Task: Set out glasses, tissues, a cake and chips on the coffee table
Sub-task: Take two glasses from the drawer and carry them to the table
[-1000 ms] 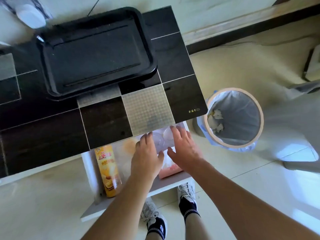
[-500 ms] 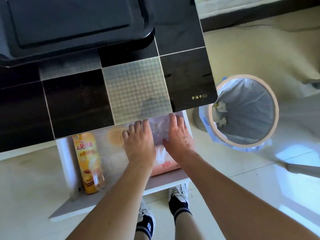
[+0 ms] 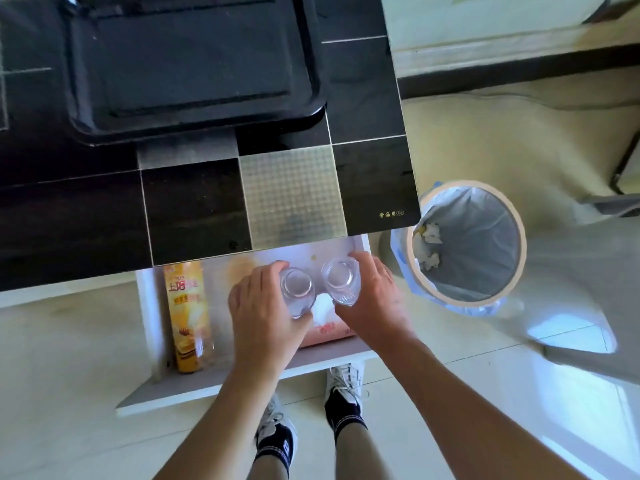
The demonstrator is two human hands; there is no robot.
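Glasses [image 3: 298, 289] now lifted, gripped in left hand [image 3: 263, 313], right hand [image 3: 374, 303]

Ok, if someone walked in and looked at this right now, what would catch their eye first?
Two clear glasses, one gripped in the left hand and one in the right hand, held above the open drawer below the table's edge. Next, the yellow chips can lying at the drawer's left side. Then the big black tray on the dark glossy coffee table, and the lined waste bin on the floor to the right.

Two clear glasses [image 3: 298, 289], tilted, held
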